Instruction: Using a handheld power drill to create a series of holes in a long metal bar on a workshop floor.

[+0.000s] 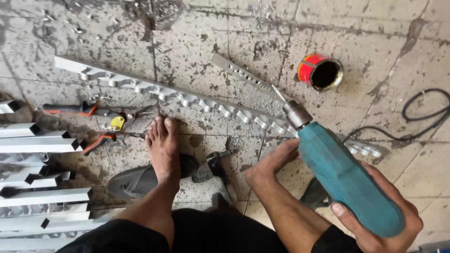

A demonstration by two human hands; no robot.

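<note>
Head view: the right hand point(382, 220) grips a teal plastic electric drill point(344, 175), its bit over a long notched silver metal strip point(187, 98) on the tiled floor. The left hand point(272, 164) presses the strip's near edge, fingers curled and partly hidden behind the drill.

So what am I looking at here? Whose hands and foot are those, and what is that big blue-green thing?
The picture comes from a camera worn on a person's head, looking down, so the hands and the bare foot are that person's own. They sit on a stained tiled floor. The right hand grips a teal electric drill; the left hand rests beside its front. The drill's thin bit points at a long metal strip with scalloped cut-outs, lying on the floor. Nearby lie tin snips with orange handles, a red can, a black cable, and cut metal pieces stacked at the left.
</note>
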